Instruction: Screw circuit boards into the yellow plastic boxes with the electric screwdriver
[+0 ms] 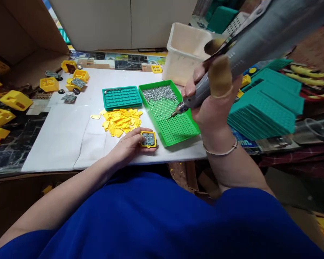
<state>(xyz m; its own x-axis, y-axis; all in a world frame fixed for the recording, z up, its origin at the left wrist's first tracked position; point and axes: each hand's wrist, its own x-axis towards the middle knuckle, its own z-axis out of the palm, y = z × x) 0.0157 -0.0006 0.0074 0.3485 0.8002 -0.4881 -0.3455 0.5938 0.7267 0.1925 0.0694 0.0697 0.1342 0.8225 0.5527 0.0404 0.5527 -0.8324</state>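
Observation:
My left hand (132, 144) is closed around a small square yellow case (148, 139) with a circuit board showing inside, held low over the white work surface (97, 153). In my right hand (213, 97) is a grey electric screwdriver (221, 75), gripped near its front end, with covers on some of the fingers. Its bit points down and left over the green perforated tray (169, 124). Many small silver screws (160, 93) lie heaped at the tray's far end. Left of the tray sits a pile of flat yellow plastic pieces (121, 121).
A teal slotted tray (122, 97) lies behind the yellow pile. A whitish plastic bin (187, 39) stands behind the green tray. Stacked teal trays (264, 104) and yellow-handled pliers (307, 77) are at right. Yellow housings (49, 84) with loose parts lie at left.

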